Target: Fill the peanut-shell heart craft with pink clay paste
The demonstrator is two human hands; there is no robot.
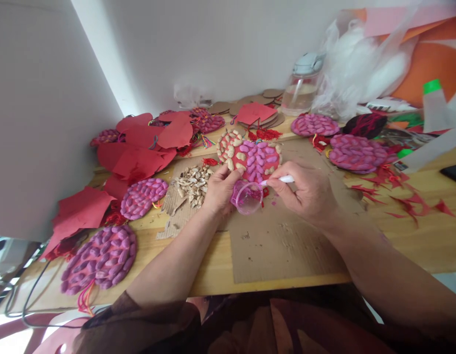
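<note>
My left hand (221, 191) is closed on a small clear plastic cup (249, 202) with purple paint on its inside, tilted towards me. My right hand (305, 194) pinches a white-handled paintbrush (286, 179). The brush end reaches the cup's rim, and its bristles cannot be made out. Just beyond both hands lies a red board covered with peanut shells (258, 158). Purple coats the shells in its middle and right, while those on the left and right edge are bare tan. Cardboard (287, 250) lies beneath the work.
Broken peanut shells (194, 186) are heaped left of my hand. Finished-looking purple discs (102, 258) and red paper sheets (139, 157) spread along the left. At the back stands a water bottle (300, 86) beside a plastic bag (360, 69). Red scraps (412, 204) lie right.
</note>
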